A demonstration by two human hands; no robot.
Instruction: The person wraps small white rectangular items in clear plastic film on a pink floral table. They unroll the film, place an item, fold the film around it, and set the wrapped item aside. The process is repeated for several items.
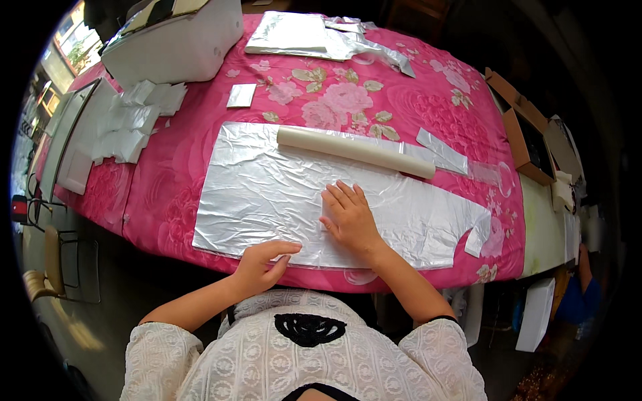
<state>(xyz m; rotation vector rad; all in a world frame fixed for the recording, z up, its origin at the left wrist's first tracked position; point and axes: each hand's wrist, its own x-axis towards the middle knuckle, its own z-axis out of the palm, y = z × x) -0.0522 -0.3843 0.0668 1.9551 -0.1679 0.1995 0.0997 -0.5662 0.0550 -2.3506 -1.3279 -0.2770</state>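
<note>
A wide stack of thin silvery plastic vest bags point(261, 194) lies flat before me on the table, wrinkled, with a curved handle cut-out at its right end. My right hand point(349, 217) rests flat on the middle of the top sheet, fingers spread. At the near edge of the stack is my left hand point(263, 264), its fingers stretched out and the thumb apart; nothing shows between them. Across the far part of the bags lies a long beige tube point(354, 152), touched by neither hand.
Pink flowered cloth point(180, 147) covers the table. A folded silvery stack point(294, 33) and a white box point(174, 47) stand at the back. Small folded packets point(134, 120) are heaped left, one silvery square packet point(241, 95) apart. An open cardboard box point(525, 137) sits right.
</note>
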